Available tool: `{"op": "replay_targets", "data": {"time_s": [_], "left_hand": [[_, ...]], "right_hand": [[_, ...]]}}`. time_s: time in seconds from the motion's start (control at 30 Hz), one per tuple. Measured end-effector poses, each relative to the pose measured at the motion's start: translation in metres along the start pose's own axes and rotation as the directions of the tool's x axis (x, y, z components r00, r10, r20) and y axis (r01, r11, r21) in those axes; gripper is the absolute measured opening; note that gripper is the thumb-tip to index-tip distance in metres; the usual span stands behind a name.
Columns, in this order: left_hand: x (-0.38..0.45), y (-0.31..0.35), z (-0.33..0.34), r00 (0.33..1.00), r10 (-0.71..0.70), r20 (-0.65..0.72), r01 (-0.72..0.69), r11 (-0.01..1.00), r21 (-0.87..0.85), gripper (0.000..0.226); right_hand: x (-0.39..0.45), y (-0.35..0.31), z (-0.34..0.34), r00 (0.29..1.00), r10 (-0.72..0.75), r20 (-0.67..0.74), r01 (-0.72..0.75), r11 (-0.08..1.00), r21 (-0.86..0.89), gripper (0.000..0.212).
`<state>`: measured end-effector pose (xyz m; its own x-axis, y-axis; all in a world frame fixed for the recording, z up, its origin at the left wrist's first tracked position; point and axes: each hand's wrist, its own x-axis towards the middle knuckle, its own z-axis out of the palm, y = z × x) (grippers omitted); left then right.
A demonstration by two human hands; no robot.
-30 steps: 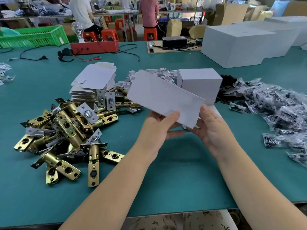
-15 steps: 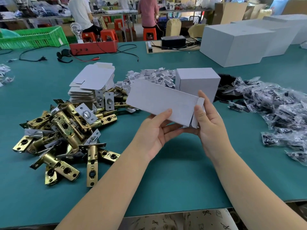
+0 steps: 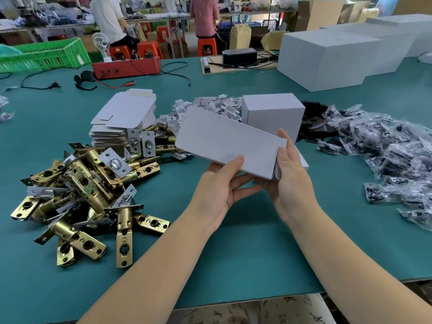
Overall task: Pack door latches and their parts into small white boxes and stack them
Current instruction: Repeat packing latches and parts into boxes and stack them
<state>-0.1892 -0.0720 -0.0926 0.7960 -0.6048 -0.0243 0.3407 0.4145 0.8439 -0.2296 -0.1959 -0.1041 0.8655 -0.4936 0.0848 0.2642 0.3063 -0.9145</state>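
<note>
Both hands are up over the green table (image 3: 233, 253) holding one small white box (image 3: 229, 142): left hand (image 3: 219, 188) pinches its near edge, thumb on top, right hand (image 3: 289, 181) wraps the right end flap. Left of the left hand sits a pile of brass door latches (image 3: 81, 190), flat box blanks (image 3: 124, 120) past those. Just beyond the right hand is an assembled white box (image 3: 273, 115), with bagged parts (image 3: 385, 155) off to its right.

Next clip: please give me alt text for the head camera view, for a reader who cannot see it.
Two bare hands hold a small white box above a green table, the left hand gripping its near edge and the right hand at its end flap. A pile of brass door latches lies to the left, bagged parts to the right.
</note>
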Motion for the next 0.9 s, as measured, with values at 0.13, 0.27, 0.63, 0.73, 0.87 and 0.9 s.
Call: {"op": "replay_targets", "data": {"time_s": [0.13, 0.27, 0.63, 0.73, 0.87, 0.9], "left_hand": [[0.0, -0.003, -0.001, 0.998, 0.062, -0.018, -0.06, 0.993, 0.104, 0.025], [-0.001, -0.006, 0.002, 0.996, 0.089, -0.012, -0.085, 0.977, 0.194, 0.028], [-0.004, -0.004, 0.003, 0.972, 0.231, -0.04, -0.194, 0.889, 0.416, 0.015], [-0.006, -0.001, 0.001, 0.938, 0.345, 0.043, -0.268, 0.64, 0.72, 0.032], [-0.007, 0.007, -0.007, 0.904, 0.381, 0.193, -0.365, 0.456, 0.812, 0.063], [-0.007, 0.009, -0.011, 0.907, 0.367, 0.205, -0.375, 0.487, 0.789, 0.074]], "right_hand": [[0.0, 0.002, 0.0, 1.0, 0.002, -0.01, -0.002, 1.0, -0.001, 0.027], [-0.002, 0.004, 0.002, 0.998, -0.01, -0.055, 0.009, 1.0, -0.014, 0.033], [-0.004, 0.005, 0.002, 0.994, -0.001, 0.108, 0.029, 0.966, -0.258, 0.069], [-0.004, 0.001, 0.001, 0.998, 0.052, 0.045, -0.046, 0.992, -0.116, 0.031], [0.003, -0.007, -0.004, 0.944, 0.315, -0.099, -0.306, 0.947, 0.095, 0.024], [0.002, -0.006, -0.008, 0.928, 0.368, -0.062, -0.364, 0.929, 0.068, 0.023]]}}
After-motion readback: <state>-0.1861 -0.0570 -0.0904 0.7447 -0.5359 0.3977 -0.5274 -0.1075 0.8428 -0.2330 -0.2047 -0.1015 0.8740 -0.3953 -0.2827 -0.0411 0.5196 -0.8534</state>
